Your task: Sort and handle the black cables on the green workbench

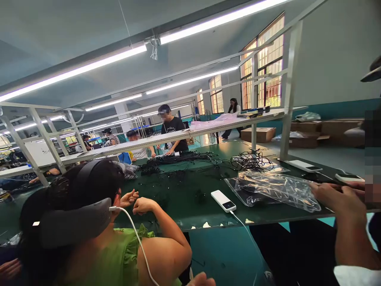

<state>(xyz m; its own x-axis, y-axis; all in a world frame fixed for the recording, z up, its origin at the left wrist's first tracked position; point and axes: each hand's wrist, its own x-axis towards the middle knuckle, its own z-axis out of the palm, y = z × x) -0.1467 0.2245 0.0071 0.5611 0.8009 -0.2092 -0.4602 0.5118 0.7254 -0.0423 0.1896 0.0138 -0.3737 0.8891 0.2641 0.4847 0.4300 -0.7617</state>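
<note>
At the bottom edge, my left hand [8, 269] and right hand [203, 280] show only partly, flanking a green-shirted co-worker [119, 254]; I cannot tell either grip.

power bank [223, 200] on table [190, 206], bag [276, 188] right

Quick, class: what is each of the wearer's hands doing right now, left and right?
Left hand: not in view.
Right hand: only a sliver at the bottom edge; grip cannot be told.
</note>
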